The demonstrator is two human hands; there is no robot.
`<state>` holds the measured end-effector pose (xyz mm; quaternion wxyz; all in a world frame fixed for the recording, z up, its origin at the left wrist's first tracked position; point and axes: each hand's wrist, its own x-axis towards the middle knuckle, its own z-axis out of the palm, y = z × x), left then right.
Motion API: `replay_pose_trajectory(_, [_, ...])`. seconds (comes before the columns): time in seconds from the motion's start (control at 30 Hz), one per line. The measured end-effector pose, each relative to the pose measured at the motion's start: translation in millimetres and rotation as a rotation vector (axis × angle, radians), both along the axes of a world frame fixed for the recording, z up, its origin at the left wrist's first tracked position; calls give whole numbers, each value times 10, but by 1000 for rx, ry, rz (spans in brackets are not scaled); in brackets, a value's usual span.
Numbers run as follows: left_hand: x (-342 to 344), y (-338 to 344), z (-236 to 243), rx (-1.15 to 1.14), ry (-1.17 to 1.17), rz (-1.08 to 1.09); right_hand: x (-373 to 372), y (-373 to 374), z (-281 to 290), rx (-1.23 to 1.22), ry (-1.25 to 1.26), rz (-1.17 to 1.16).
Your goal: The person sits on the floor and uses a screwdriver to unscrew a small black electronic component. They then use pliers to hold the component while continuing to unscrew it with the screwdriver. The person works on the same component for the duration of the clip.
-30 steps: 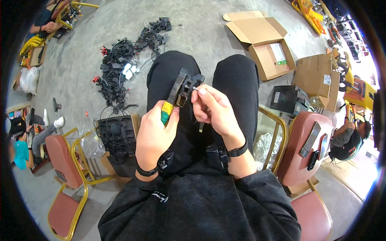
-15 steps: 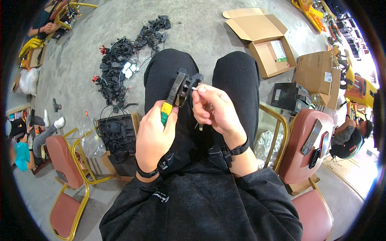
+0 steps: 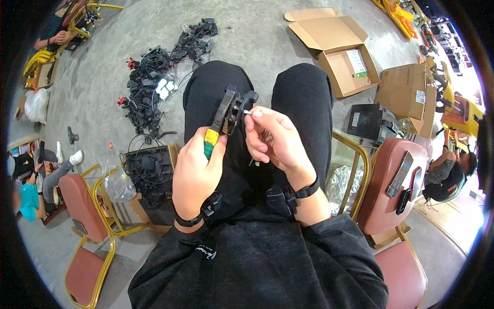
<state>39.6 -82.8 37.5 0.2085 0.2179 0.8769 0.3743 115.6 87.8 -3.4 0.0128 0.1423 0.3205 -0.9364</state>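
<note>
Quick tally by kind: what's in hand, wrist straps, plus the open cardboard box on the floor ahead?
Hand tool, in the left hand: 1
Thin pale-tipped piece, in the right hand: 1
Black wrist straps: 2
Open cardboard box: 1
Total: 5

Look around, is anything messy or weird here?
Yes, the black cables on the floor, ahead and to the left, look messy: they lie tangled in a heap, not coiled. The tool in the left hand shows no visible damage.
</note>
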Motion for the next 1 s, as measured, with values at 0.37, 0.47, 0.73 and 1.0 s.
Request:
replay_pose_trajectory(0.37, [-9, -2, -20, 14, 6, 0, -16, -153, 49, 729, -111, -106])
replay_pose_trajectory(0.47, [-27, -25, -27, 25, -39, 5, -56, -182, 15, 1279, 41, -326])
replay_pose_trajectory(0.73, [-143, -32, -77, -15, -198, 12, -12, -186, -37, 711, -67, -201])
replay_pose_trajectory(1.0, [-30, 18, -118, -16, -1, -4, -33, -90, -32, 305, -43, -55])
